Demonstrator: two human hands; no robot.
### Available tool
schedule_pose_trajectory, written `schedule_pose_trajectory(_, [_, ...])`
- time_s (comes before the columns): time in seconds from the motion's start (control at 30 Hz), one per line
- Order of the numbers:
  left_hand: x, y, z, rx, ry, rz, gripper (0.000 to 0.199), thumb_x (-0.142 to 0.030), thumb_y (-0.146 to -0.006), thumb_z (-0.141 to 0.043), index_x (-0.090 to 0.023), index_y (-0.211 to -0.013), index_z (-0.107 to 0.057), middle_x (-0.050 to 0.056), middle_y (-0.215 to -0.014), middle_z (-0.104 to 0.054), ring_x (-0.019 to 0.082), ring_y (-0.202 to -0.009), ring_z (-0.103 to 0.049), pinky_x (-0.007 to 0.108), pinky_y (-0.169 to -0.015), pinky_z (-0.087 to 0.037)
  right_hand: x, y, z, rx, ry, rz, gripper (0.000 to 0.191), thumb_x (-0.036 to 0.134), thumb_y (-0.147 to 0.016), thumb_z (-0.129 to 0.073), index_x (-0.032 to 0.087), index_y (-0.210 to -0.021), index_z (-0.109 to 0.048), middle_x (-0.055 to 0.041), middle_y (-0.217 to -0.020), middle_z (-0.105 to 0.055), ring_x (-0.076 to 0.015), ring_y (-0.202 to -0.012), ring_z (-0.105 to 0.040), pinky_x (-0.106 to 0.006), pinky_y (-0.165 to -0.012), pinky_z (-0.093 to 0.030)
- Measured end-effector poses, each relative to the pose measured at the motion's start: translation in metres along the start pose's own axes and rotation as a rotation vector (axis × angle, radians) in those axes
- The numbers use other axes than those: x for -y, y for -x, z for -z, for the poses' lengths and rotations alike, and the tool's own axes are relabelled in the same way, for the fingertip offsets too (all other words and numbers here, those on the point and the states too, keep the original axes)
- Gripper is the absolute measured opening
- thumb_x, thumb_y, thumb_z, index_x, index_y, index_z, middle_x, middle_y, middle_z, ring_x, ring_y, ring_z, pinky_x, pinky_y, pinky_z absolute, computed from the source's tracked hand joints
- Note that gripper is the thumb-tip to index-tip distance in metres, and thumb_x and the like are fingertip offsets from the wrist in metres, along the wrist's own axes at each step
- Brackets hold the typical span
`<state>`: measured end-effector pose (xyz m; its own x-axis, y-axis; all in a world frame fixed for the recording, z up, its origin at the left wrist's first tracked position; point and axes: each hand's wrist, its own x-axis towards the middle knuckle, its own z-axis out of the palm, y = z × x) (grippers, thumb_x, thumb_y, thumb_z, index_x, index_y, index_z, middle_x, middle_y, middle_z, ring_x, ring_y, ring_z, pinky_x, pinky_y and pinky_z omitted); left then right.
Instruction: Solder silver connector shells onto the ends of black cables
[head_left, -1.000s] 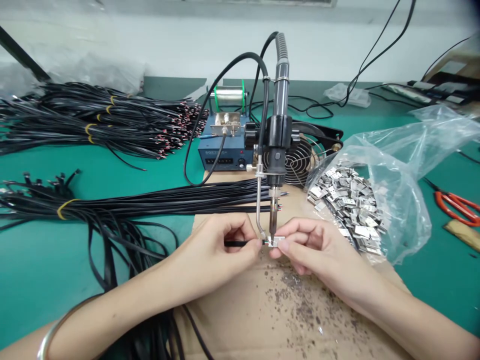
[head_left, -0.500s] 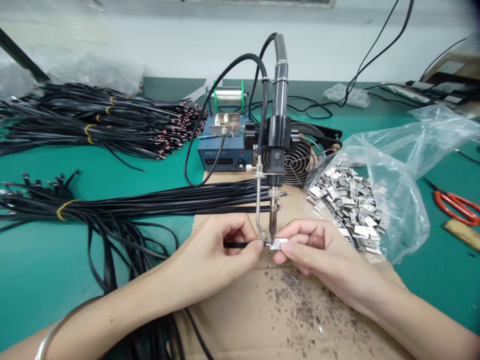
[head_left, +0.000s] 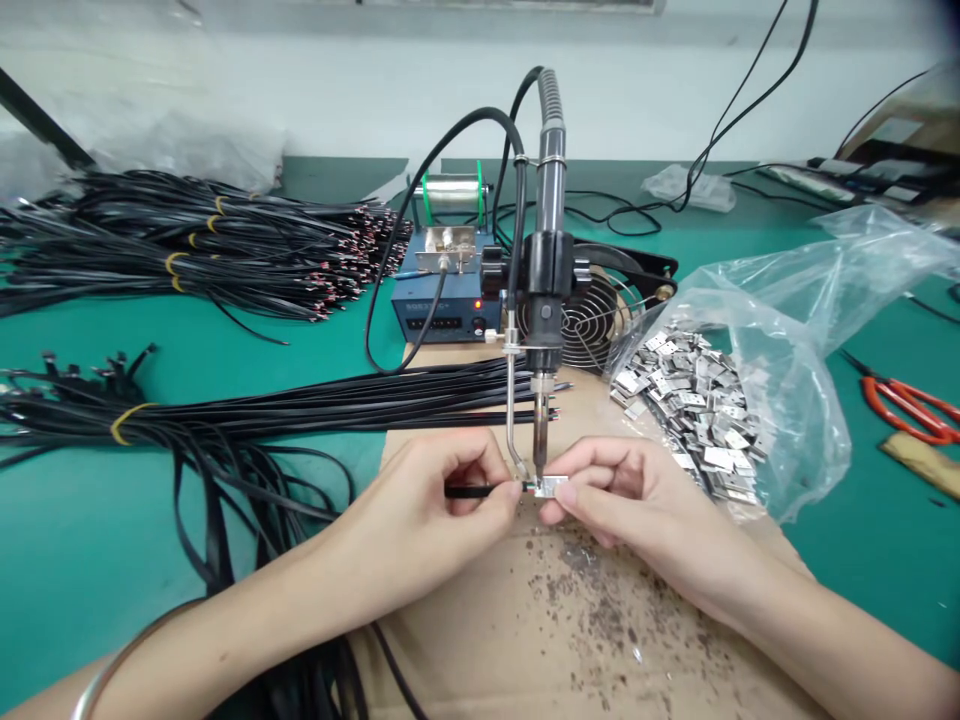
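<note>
My left hand (head_left: 457,500) pinches a flat black cable (head_left: 471,492) close to its stripped end. In my right hand (head_left: 622,490), thumb and fingers grip a small silvery metal connector (head_left: 551,487). The cable's wire end meets the connector's left end. Right above that joint stands a mounted soldering iron (head_left: 550,270), its tip pointing down at the connector and seeming to touch it. A thin solder feed tube (head_left: 513,410) curves down beside the tip. Exactly how the wires sit on the connector is too small to make out.
Behind the iron is a blue solder feeder (head_left: 439,310) with a solder spool (head_left: 454,195), beside a round fan (head_left: 589,318). Black cable bundles (head_left: 195,240) lie left. A plastic bag (head_left: 810,400) of metal connectors (head_left: 690,400) and orange-handled cutters (head_left: 904,400) lie right. Spotted cardboard (head_left: 465,630) lies underneath.
The feeder's red light now glows brighter. The connector sits slightly closer against the iron's tip, and the whole view has shifted a little. Both hands keep their grips.
</note>
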<state>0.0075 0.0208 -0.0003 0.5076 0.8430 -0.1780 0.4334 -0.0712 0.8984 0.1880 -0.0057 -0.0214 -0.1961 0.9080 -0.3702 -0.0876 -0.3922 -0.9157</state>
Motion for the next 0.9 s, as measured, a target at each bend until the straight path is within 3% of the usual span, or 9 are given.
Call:
schedule_pose_trajectory(0.73, [0.0018, 0.0017, -0.0024, -0.048, -0.03, -0.036, 0.016, -0.017, -0.078, -0.052, -0.016, -0.062, -0.052, -0.003, -0.062, -0.052, 0.008, -0.056, -0.045, 0.012, -0.044, -0.037, 0.0023, 0.0, 0.0005, 0.017, 0.046, -0.006, 0.016, 0.027, -0.065, -0.076, 0.015, -0.074, -0.068, -0.0048, -0.062, -0.07, -0.0059, -0.041, -0.037, -0.019, -0.04, -0.025])
schedule_pose_trajectory(0.9, [0.004, -0.0006, -0.0034, -0.065, -0.011, -0.068, 0.016, -0.018, -0.077, -0.053, -0.015, -0.062, -0.052, -0.004, -0.06, -0.05, 0.007, -0.054, -0.042, 0.011, -0.042, -0.034, 0.0014, 0.001, 0.0013, 0.03, 0.02, 0.018, 0.014, 0.024, -0.066, -0.076, 0.016, -0.075, -0.068, -0.0041, -0.062, -0.071, -0.0067, -0.042, -0.042, -0.02, -0.041, -0.026])
